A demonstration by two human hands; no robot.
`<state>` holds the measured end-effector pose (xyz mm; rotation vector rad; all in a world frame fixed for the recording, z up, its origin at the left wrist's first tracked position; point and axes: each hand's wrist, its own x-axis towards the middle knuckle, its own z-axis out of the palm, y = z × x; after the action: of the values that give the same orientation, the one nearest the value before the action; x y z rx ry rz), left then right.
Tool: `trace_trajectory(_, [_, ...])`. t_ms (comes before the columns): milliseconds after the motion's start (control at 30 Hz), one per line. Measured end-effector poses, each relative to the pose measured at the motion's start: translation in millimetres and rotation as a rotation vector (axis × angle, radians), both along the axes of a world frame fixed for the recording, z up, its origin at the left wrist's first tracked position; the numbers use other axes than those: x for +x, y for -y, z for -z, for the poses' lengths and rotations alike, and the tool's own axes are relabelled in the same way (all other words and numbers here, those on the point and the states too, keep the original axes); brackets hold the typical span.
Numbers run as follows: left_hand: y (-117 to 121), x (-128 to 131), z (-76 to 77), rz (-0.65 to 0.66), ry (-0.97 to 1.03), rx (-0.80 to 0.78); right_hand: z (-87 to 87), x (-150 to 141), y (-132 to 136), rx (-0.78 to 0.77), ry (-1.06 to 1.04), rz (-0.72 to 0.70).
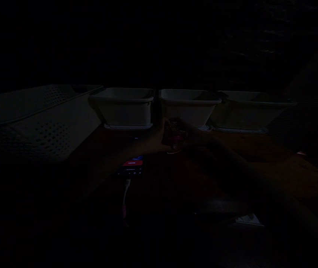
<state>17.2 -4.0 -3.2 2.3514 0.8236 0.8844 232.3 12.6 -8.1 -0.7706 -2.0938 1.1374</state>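
Note:
The scene is very dark. My left hand (155,139) and my right hand (195,136) meet over the table in front of the middle white tub (188,100). Between them sits a small reddish object (174,137); both hands are closed around it, and what it is cannot be made out. My forearms reach in from the lower left and lower right.
Three white tubs stand in a row at the back: left (124,98), middle, right (245,102). A large perforated white basket (36,111) lies at the left. A phone (132,165) with a lit red screen and a cable (125,195) lies on the brown table (259,149).

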Motion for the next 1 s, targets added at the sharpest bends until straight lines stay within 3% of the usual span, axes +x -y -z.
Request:
trace_trajectory(200, [1, -1, -2.3, 0.014, 0.003, 0.007, -0.3, 0, 1, -0.039, 0.001, -0.006])
trace_trajectory(567, [-1, 0, -1.8, -0.008, 0.024, -0.024, 1.5, 9, -11, 0.043, 0.103, -0.057])
trace_trajectory(800, [2, -5, -14.4, 0.004, -0.096, -0.14, 5.0, 18, -17, -0.004, 0.117, -0.09])
trace_trajectory(1000, [-2, -4, -12.8, 0.006, -0.098, -0.098, 4.4, 13, -17, -0.008, 0.107, -0.143])
